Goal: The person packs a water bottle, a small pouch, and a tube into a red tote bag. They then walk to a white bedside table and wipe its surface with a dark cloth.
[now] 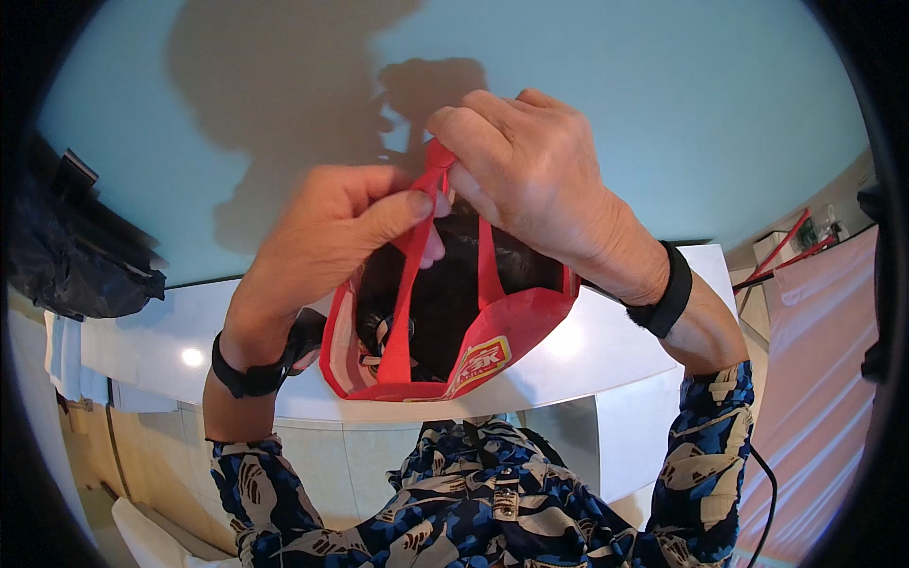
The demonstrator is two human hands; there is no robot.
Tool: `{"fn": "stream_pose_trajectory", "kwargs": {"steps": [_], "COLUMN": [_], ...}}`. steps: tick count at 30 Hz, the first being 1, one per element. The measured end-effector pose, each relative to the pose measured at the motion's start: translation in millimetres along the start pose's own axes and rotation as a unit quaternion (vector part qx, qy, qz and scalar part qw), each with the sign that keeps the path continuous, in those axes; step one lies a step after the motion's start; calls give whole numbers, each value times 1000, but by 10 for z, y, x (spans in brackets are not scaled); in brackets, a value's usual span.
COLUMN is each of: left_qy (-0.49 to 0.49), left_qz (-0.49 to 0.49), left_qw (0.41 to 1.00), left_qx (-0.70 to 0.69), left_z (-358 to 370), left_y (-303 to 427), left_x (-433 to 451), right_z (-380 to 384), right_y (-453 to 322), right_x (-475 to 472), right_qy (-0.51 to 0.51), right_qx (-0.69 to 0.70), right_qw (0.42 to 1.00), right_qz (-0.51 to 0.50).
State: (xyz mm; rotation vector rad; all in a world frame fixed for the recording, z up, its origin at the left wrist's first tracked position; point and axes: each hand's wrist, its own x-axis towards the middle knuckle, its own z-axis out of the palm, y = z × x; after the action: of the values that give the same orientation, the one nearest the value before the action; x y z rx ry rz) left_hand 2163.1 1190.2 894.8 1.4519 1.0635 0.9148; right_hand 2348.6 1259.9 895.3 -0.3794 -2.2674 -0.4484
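A red tote bag point(525, 319) bearing printed writing stands upright before me, its mouth facing up. Black glossy material point(444, 312) fills much of its inside; a small patterned item point(383, 330) shows at the left, too partly hidden to name. My right hand point(525, 156) grips the gathered top of the red handle straps point(440, 156) above the bag. Just below and left of it, my left hand point(355, 227) pinches a strap between thumb and fingers. The left fingertips are slightly blurred and partly behind the strap.
Under the bag is a white table point(618, 355), set against a light blue wall point(639, 142). A black plastic bag point(85, 263) hangs at the far left, with a white towel point(64, 355) below it. Pink fabric point(824, 383) drapes at the right, near red straps point(788, 248).
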Motion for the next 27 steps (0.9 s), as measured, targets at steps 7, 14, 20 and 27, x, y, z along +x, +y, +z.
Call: {"fn": "stream_pose_trajectory", "kwargs": {"steps": [7, 14, 20, 27], "left_qy": [145, 207, 123, 117], "left_qz": [175, 162, 139, 130], "left_qw": [931, 949, 943, 953], "left_qx": [287, 173, 276, 247], "left_z": [22, -62, -360, -244], "left_y": [-255, -484, -526, -401], "left_x": [76, 68, 170, -32], "right_z": [38, 70, 265, 178], "right_y": [-192, -124, -100, -189], "right_x": [-115, -124, -174, -219], "right_qy": [44, 31, -89, -133], "right_qx": [173, 566, 267, 18], "right_qw": [984, 773, 937, 986], "right_qz": [29, 284, 208, 101]}}
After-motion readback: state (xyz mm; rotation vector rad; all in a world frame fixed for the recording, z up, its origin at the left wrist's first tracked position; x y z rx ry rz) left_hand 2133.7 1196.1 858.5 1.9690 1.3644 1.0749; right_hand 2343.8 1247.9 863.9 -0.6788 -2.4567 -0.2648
